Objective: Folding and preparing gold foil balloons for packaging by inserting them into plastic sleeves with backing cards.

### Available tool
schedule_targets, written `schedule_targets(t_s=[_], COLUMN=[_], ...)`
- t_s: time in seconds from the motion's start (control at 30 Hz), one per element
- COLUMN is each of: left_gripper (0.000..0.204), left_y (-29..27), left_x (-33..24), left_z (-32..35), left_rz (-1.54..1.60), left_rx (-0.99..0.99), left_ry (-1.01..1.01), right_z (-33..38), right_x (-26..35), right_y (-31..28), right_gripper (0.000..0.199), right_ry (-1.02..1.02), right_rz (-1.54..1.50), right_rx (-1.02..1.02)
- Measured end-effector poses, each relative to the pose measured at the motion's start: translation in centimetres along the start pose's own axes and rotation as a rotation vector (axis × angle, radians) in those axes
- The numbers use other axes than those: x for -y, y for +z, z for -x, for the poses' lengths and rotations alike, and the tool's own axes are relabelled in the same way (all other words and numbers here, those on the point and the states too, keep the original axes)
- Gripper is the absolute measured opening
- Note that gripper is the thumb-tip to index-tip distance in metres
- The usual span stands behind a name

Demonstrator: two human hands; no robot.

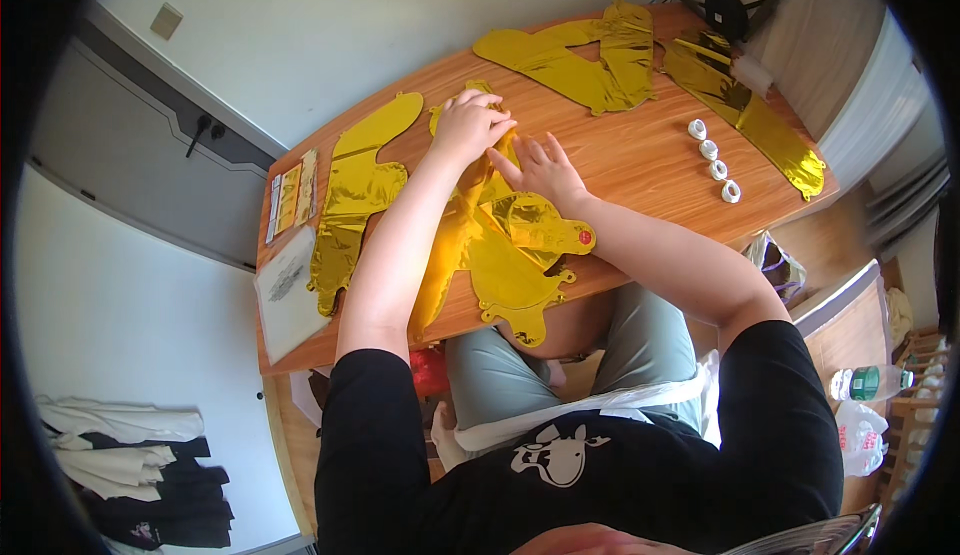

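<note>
A flat gold foil balloon (510,280) lies before me, its near end reaching over the table's front edge and a red round mark on one tab. My left hand (472,127) is at its far part, fingers bent and closed on a folded-up edge of the foil. Just to the right, my right hand (545,173) has its fingers stretched and spread, palm down beside the raised foil; whether the thumb touches it is hard to tell. Another flat gold foil balloon (355,195) lies left of my left forearm.
Farther back lie a triangular gold foil balloon (590,65) and a long gold foil piece (745,115). Several small white rolls (709,150) stand in a row at right. A black router (727,13) sits in the far corner. A clear plastic sheet (290,285) covers the table's left end.
</note>
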State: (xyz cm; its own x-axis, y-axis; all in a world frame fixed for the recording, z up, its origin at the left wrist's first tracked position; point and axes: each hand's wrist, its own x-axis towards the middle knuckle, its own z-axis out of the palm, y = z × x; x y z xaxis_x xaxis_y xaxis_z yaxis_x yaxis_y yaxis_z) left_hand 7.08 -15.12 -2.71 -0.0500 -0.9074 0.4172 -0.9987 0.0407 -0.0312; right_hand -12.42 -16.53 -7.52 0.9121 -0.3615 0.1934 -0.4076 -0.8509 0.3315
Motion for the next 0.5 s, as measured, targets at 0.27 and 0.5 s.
schedule_targets(t_s=[0.27,0.5], left_gripper=[0.042,0.039], left_y=[-0.8,-0.5], left_x=[-1.0,0.1], left_z=[-1.0,-0.4], left_rz=[-0.003,-0.026], left_rx=[0.110,0.115], left_ry=[-0.049,-0.063], right_z=[0.1,0.3], right_x=[-0.3,0.0], right_y=[2.8,1.2], right_gripper=[0.060,0.060], right_ry=[0.018,-0.007], right_rz=[0.076,0.063], right_rx=[-0.143,-0.101])
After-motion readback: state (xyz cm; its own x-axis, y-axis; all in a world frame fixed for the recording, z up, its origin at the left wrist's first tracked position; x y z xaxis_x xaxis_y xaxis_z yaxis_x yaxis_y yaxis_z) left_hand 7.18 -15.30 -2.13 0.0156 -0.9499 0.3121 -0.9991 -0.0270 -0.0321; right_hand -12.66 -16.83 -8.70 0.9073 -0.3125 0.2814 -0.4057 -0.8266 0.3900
